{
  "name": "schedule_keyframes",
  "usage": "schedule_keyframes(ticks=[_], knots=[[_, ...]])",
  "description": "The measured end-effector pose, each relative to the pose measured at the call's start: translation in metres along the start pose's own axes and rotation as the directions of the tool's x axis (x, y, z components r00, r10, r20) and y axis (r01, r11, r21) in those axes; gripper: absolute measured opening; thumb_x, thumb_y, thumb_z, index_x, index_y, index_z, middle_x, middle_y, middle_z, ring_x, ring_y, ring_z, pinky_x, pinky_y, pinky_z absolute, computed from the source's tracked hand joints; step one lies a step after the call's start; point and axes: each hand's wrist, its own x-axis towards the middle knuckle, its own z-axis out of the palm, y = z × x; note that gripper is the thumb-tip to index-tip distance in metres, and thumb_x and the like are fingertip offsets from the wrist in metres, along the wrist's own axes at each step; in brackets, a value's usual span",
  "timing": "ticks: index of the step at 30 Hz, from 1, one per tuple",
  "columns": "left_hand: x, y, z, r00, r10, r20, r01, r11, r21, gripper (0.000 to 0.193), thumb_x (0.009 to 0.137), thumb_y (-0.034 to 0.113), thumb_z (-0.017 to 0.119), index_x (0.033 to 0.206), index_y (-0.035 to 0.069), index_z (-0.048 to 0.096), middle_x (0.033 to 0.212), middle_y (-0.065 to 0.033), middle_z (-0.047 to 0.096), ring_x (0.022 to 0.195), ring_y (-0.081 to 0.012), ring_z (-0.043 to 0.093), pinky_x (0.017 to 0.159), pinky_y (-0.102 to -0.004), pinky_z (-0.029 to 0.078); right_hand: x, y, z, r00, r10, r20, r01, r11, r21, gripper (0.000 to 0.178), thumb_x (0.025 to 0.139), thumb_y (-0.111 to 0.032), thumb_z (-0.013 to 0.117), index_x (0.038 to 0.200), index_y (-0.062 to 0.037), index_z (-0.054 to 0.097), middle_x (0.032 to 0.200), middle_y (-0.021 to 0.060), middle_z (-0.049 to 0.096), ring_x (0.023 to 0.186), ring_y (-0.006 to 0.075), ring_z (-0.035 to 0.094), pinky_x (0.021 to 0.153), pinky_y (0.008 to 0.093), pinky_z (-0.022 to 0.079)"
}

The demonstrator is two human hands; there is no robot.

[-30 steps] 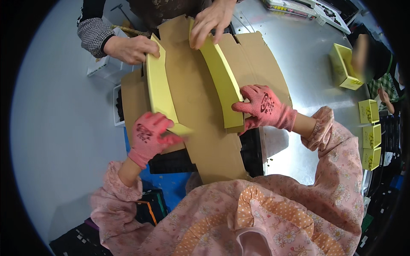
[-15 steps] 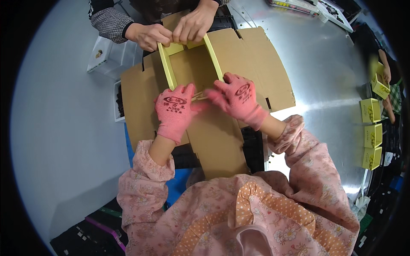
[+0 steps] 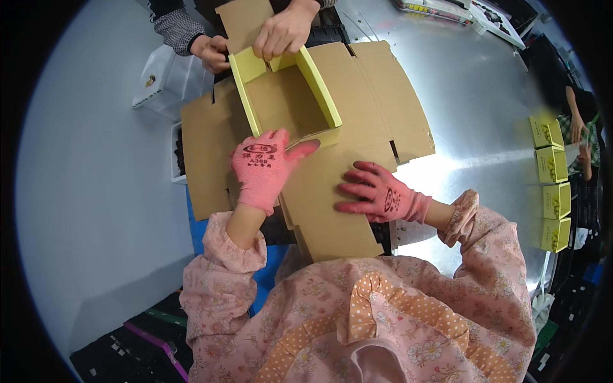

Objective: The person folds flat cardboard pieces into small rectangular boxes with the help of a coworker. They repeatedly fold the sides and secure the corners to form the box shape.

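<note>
A yellow open-topped box with a brown inside rests on a flattened brown cardboard carton. My left hand, in a pink glove, grips the box at its near left corner. Its fingers reach over the near wall and its thumb stretches along the outside. Apart from the box, my pink-gloved right hand is spread open, low over the near part of the cardboard. Across from me, a co-worker's hand holds the far wall of the box, and that person's other hand is at the far left corner.
Under the cardboard lies a shiny metal table. Several yellow boxes with fruit pictures stand along its right edge, near another person's hands. A white foam box is at the left, beside the pale wall.
My right hand has left the box's near right corner, moving down and right, and opened. My left hand stays at its corner. The co-worker's left-side hand has shifted outward from the far wall.
</note>
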Motion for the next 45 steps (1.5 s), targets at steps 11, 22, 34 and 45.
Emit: schedule_keyframes(ticks=[11, 22, 34, 45], knots=[[-0.022, -0.078, 0.056, 0.986, 0.0, 0.169, 0.162, -0.274, -0.948, 0.041, 0.098, 0.025, 0.054, 0.132, 0.003, 0.049, 0.124, -0.0069, 0.058, 0.111, -0.0162, 0.055, 0.098, -0.0309, 0.042, 0.131, 0.037, 0.024, 0.366, 0.784, -0.502, 0.104, 0.502, 0.859, 0.035, 0.098, -0.014, 0.053, 0.13, 0.002, 0.052, 0.129, 0.0189, 0.052, 0.118, 0.0272, 0.052, 0.101, 0.0334, 0.039], [-0.006, -0.003, 0.044, 0.85, -0.089, -0.519, 0.062, 0.996, -0.069, 0.042, 0.088, 0.015, 0.06, 0.127, -0.001, 0.052, 0.134, -0.0108, 0.051, 0.126, -0.034, 0.043, 0.109, -0.0532, 0.027, 0.092, 0.07, -0.04, 0.9, 0.213, -0.38, -0.229, 0.973, 0.003, 0.068, 0.075, -0.025, 0.077, 0.136, -0.014, 0.05, 0.138, 0.0152, 0.048, 0.129, 0.0327, 0.044, 0.11, 0.0521, 0.03], [0.026, -0.03, -0.005, 0.773, 0.317, 0.55, -0.387, 0.922, 0.012, 0.038, 0.078, 0.043, 0.069, 0.084, 0.006, 0.068, 0.077, -0.0103, 0.068, 0.097, -0.025, 0.063, 0.11, -0.0455, 0.031, 0.101, 0.096, -0.039, 0.998, -0.059, -0.021, 0.059, 0.998, 0.031, 0.03, 0.071, -0.03, 0.073, 0.086, -0.0079, 0.059, 0.078, 0.006, 0.059, 0.091, 0.0253, 0.059, 0.107, 0.0449, 0.038], [0.07, -0.021, 0.039, 0.234, 0.609, 0.758, 0.195, 0.734, -0.65, 0.084, 0.077, 0.038, 0.072, 0.145, 0.006, 0.034, 0.146, -0.02, 0.034, 0.137, -0.0343, 0.031, 0.112, -0.0406, 0.027, 0.072, 0.054, 0.018, 0.662, 0.58, -0.474, -0.279, 0.778, 0.562, 0.091, 0.061, -0.023, 0.086, 0.138, -0.0035, 0.04, 0.136, 0.0232, 0.04, 0.121, 0.0418, 0.045, 0.103, 0.0498, 0.039]])
